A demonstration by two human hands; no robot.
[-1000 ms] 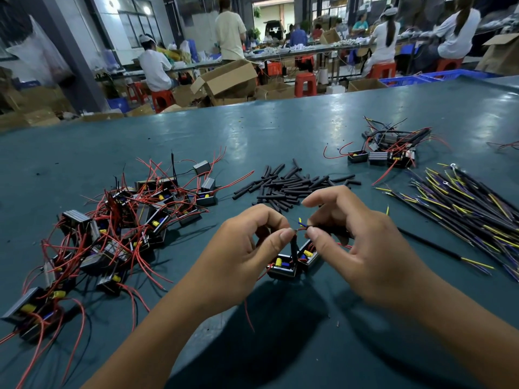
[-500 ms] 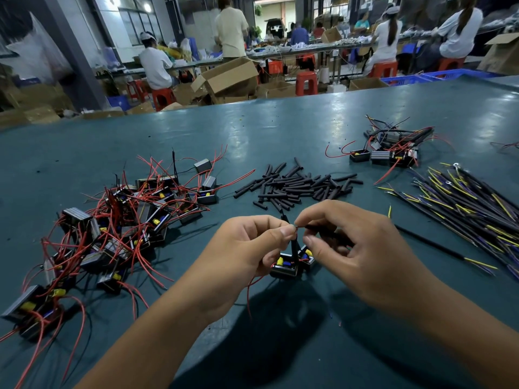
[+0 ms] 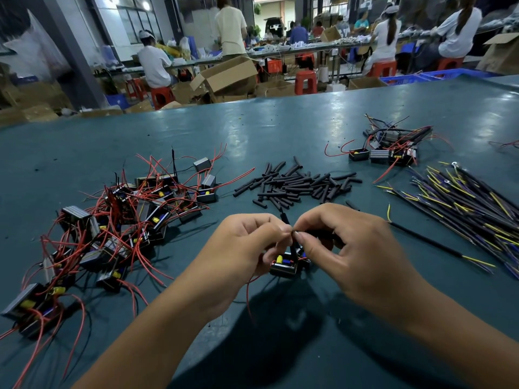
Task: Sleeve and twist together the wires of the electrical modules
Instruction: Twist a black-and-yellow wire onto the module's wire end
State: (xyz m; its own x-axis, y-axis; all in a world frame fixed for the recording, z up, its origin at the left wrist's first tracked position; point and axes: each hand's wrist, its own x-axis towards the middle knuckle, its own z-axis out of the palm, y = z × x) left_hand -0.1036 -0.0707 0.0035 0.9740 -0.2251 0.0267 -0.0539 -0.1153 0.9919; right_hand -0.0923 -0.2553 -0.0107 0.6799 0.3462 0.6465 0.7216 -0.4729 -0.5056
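Wires [image 3: 292, 242] rise from the small black module [image 3: 284, 265] hanging just above the table [image 3: 280, 130]. Your left hand [image 3: 247, 248] and right hand [image 3: 354, 254] meet fingertip to fingertip, each curled tight and pinching them. Black sleeves [image 3: 297, 183] lie beyond; red-wired modules [image 3: 112, 226] sit left.

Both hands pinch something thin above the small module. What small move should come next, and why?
Probably roll the pinched ends between the fingertips to twist them. The left hand and right hand meet fingertip to fingertip on the wire ends above the module; a black sleeve seems on already, though the joint is hidden.
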